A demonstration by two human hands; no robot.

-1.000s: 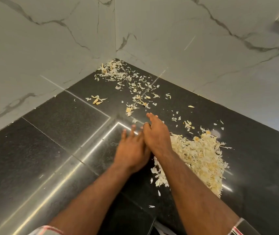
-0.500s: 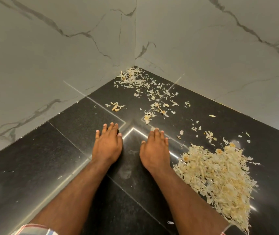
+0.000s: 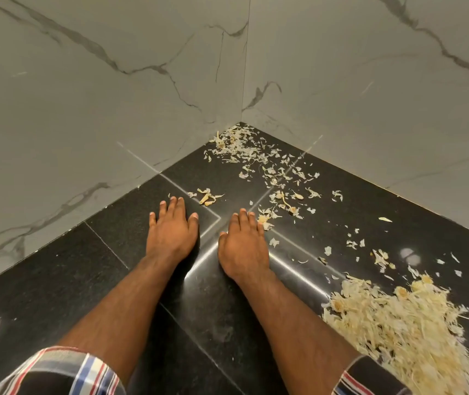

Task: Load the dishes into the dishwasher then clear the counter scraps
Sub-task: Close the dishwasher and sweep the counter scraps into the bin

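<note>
A person's two hands are lying flat, palms down, side by side on a black stone counter in the corner where two grey-veined marble walls are meeting. The left hand is resting with its fingers straight and slightly fanned, the thumb sticking out toward the other hand, gripping nothing. The right hand is lying just beside it, a narrow strip of counter showing between them, its fingers straight and close together, also gripping nothing. Both forearms are reaching in from the bottom edge, with striped plaid sleeves showing at the elbows. No container is appearing in view. Pale, papery scraps are lying in three groups: a big heap of scraps is sitting near the right forearm, at the lower right; a loose trail of scraps is running from the far corner down toward the right hand, its nearest bits touching or almost touching the right fingertips; and a small clump of scraps is lying just beyond the left hand's fingertips, apart from them
</note>
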